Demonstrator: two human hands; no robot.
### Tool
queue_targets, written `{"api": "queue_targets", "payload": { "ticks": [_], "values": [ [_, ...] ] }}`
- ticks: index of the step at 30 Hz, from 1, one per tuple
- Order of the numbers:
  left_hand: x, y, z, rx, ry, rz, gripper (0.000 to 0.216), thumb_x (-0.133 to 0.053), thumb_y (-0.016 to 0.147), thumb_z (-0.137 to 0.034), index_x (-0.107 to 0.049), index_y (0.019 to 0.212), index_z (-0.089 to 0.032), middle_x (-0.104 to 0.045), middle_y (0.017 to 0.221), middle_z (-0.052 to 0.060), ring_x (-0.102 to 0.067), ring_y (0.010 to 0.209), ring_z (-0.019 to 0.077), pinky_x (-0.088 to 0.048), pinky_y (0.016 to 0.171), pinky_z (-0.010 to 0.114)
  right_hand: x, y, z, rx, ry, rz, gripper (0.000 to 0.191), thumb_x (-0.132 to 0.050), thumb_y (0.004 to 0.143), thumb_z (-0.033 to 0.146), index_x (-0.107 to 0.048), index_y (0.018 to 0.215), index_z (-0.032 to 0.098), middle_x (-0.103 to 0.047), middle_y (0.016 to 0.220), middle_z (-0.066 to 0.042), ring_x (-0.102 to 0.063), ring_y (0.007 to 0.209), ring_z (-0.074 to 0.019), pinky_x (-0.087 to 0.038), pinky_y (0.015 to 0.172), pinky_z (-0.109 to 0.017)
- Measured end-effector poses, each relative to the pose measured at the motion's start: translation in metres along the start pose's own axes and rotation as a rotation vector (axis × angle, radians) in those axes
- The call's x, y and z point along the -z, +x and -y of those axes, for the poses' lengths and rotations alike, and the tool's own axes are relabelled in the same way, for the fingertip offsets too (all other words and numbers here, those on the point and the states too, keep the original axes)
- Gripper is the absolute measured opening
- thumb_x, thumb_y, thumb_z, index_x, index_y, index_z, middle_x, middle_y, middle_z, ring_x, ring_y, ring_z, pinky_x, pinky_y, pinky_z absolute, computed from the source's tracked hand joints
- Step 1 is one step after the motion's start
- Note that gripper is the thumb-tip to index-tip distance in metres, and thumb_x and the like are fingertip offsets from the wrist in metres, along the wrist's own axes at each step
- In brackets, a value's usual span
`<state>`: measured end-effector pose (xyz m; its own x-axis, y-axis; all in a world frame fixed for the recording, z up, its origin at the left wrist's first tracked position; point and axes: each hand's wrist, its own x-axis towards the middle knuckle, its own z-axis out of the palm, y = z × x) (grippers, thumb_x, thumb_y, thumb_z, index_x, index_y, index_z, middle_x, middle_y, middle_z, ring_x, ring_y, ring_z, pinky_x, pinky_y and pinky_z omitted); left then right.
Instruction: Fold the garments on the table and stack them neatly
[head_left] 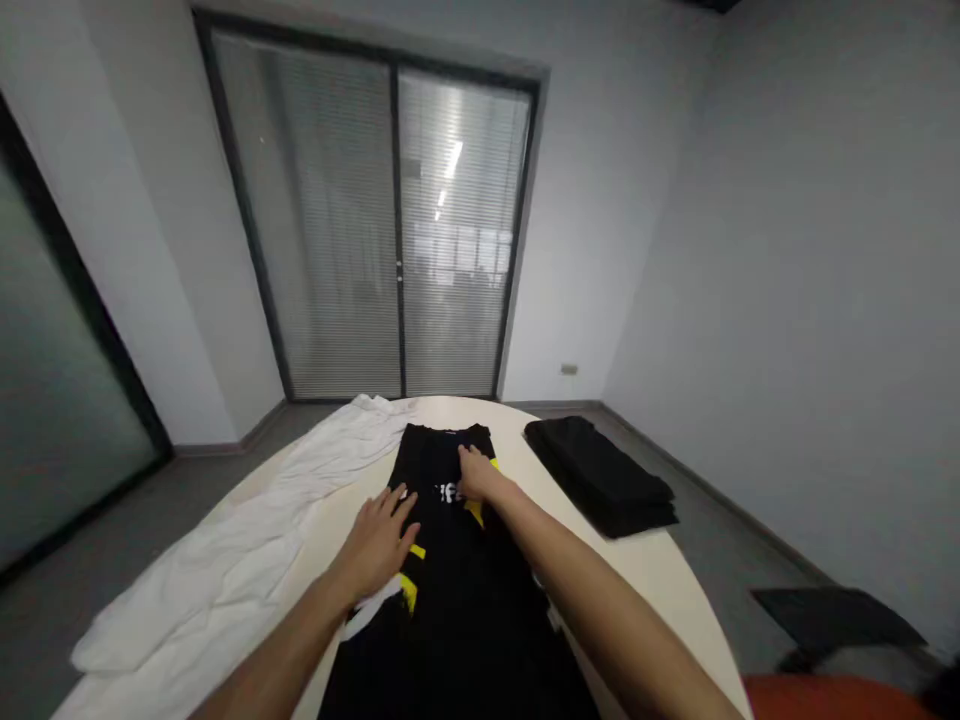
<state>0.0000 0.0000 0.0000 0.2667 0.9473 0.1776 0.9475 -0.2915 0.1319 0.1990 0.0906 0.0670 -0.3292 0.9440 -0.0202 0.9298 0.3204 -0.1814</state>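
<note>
A black T-shirt with yellow and white printing lies lengthwise on the round cream table, its neckline at the far end and its sides folded inward. My left hand rests on its left edge, fingers spread over the cloth. Near the upper right of the shirt, my right hand lies on the fabric beside the white lettering, with its index finger stretched toward the collar. Neither hand grips the cloth. The right forearm hides part of the shirt's right edge.
A crumpled white cloth covers the table's left side. On the right stands a stack of folded black clothes. Beyond the table are glass panels with blinds. A black and red chair stands at lower right.
</note>
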Motion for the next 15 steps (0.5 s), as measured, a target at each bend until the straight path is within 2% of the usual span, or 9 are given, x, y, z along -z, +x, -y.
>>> {"api": "queue_targets", "payload": {
  "ticks": [4,8,13,15],
  "values": [
    [0.002,0.0,-0.002,0.017,-0.028,-0.014,0.054,-0.039,0.1,-0.043,-0.046,0.148,-0.02,-0.036,0.158,0.011,-0.034,0.145,0.0327,-0.029,0.118,0.053,-0.004,-0.019,0.004,-0.055,-0.005,-0.078,0.056,-0.064,0.082,0.019,-0.052,0.136,0.01,-0.054,0.138,-0.021,-0.051,0.129,-0.032,-0.044,0.102,-0.039],
    [0.004,-0.001,-0.003,0.016,-0.03,-0.014,0.055,-0.039,0.1,-0.043,-0.046,0.148,-0.019,-0.037,0.158,0.011,-0.034,0.145,0.0326,-0.029,0.118,0.052,0.0,-0.037,0.007,-0.211,-0.032,-0.119,0.052,-0.067,0.083,0.038,-0.057,0.126,0.01,-0.063,0.123,-0.022,-0.061,0.114,-0.0348,-0.051,0.089,-0.041],
    [0.001,-0.001,-0.001,0.011,-0.05,-0.038,0.053,-0.04,0.099,-0.042,-0.048,0.147,-0.019,-0.039,0.157,0.012,-0.035,0.145,0.032,-0.029,0.117,0.053,0.004,-0.042,0.006,-0.239,-0.021,-0.056,0.026,-0.063,0.085,0.029,-0.069,0.104,0.012,-0.07,0.107,-0.022,-0.068,0.101,-0.0333,-0.051,0.079,-0.038],
    [-0.001,0.0,0.0,0.004,-0.052,-0.052,0.053,-0.041,0.099,-0.042,-0.049,0.146,-0.019,-0.04,0.156,0.012,-0.035,0.144,0.0323,-0.03,0.117,0.053,0.003,-0.039,0.004,-0.216,0.01,-0.074,0.023,-0.058,0.089,0.028,-0.07,0.102,0.014,-0.071,0.106,-0.02,-0.069,0.099,-0.0314,-0.05,0.077,-0.036]
  ]
}}
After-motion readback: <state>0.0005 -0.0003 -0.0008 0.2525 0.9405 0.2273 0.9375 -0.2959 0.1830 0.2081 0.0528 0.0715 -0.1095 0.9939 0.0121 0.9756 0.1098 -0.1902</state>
